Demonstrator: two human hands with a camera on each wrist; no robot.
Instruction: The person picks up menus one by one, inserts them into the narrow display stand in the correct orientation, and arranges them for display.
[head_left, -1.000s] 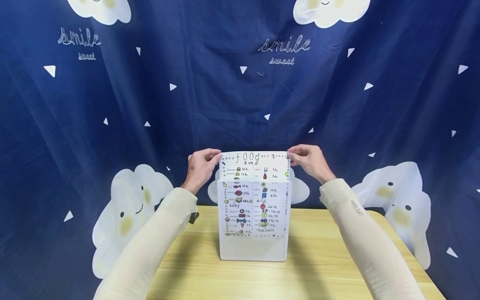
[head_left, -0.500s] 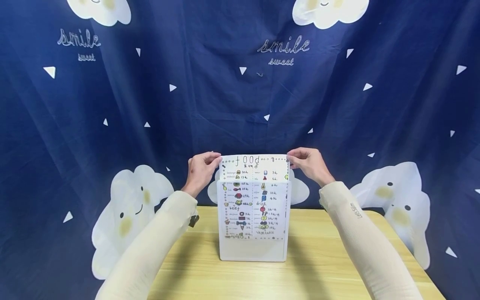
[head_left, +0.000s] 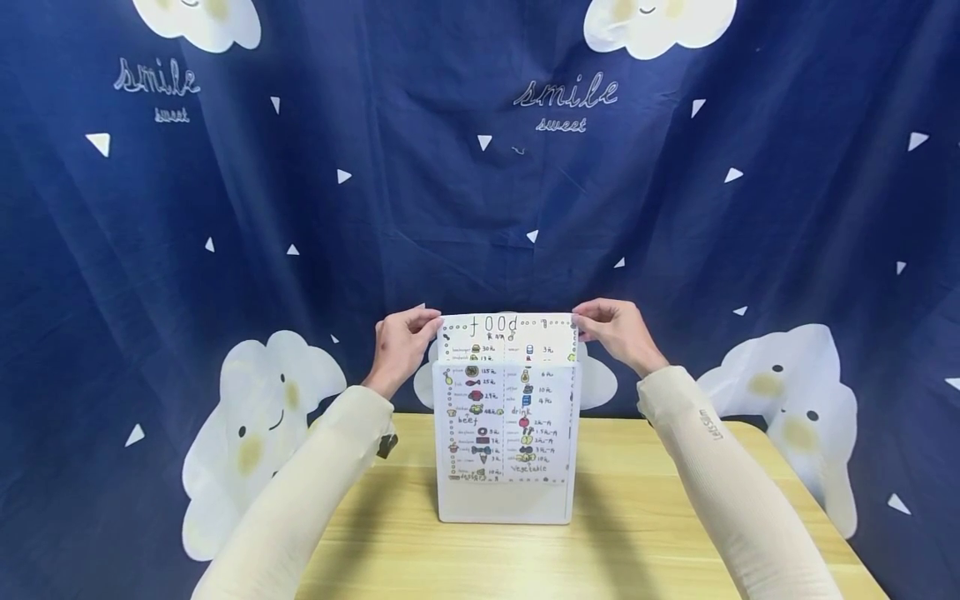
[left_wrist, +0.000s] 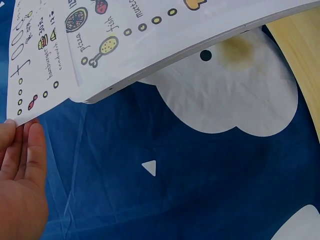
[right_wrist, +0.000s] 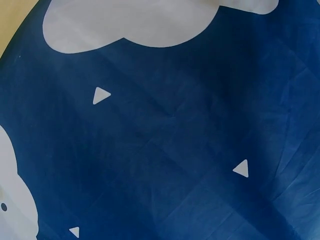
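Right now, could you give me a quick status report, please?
Left hand and right hand pinch the food sheet top corners. Sheet mostly inside translucent holder. Nothing obstructing.

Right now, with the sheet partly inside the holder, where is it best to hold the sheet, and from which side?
Probably by its two top corners, from above and from each side, as the left hand and right hand pinch it. Only the top strip of the sheet stands clear of the holder; the rest sits behind its front wall.
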